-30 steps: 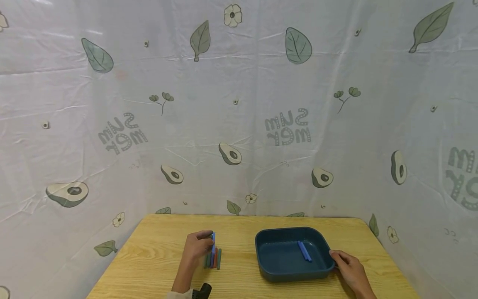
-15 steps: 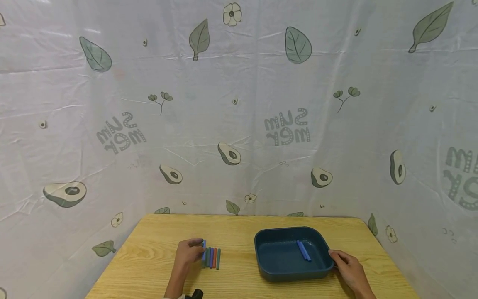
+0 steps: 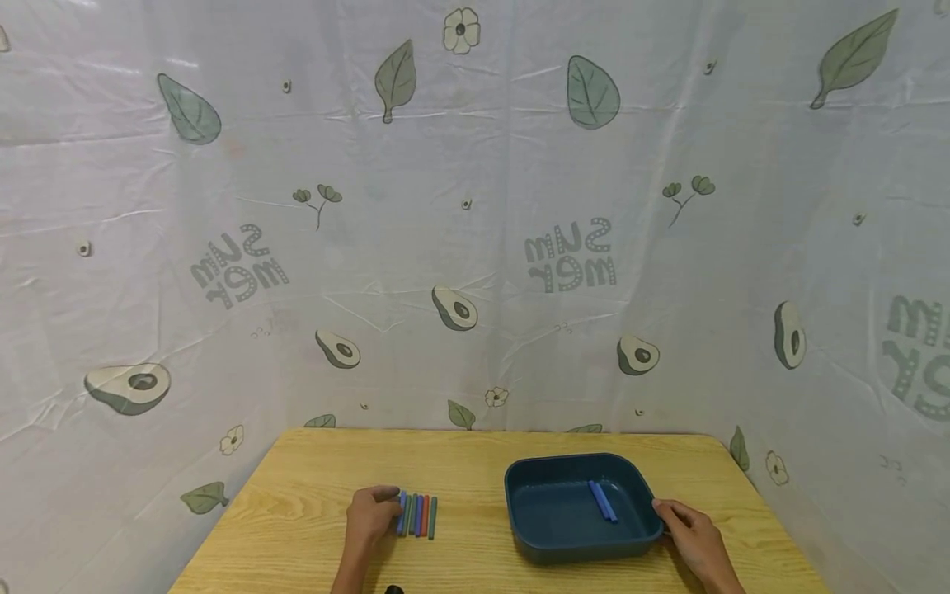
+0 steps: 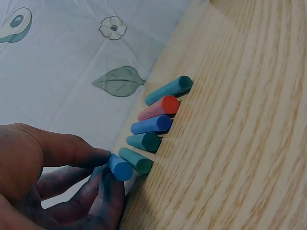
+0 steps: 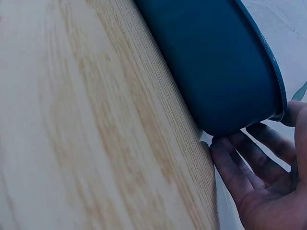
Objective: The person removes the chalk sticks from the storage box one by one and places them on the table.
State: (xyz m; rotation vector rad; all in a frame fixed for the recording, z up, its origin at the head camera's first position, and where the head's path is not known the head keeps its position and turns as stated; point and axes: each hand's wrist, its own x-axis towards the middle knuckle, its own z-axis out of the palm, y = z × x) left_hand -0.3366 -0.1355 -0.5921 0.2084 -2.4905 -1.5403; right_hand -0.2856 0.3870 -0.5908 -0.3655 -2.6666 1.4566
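Note:
My left hand (image 3: 367,518) pinches a light blue chalk stick (image 4: 121,168) between thumb and fingers, low at the left end of a row of chalks on the table. Beside it in the row lie a green chalk (image 4: 136,161), another green one (image 4: 145,142), a dark blue one (image 4: 152,124), a red one (image 4: 160,108) and a teal one (image 4: 169,90). At the right, my right hand (image 3: 696,540) grips the side of a dark blue basin (image 3: 579,551), thumb at the rim and fingers against its outer wall. Two blue chalks (image 3: 603,501) lie inside the basin.
The wooden table (image 3: 475,462) carries the chalk row left of centre and the basin to the right. Behind and at both sides hangs a pale patterned curtain (image 3: 401,247).
My left hand has moved left and down with the light blue chalk, from above the row to its left end. The right hand and basin have stayed in place.

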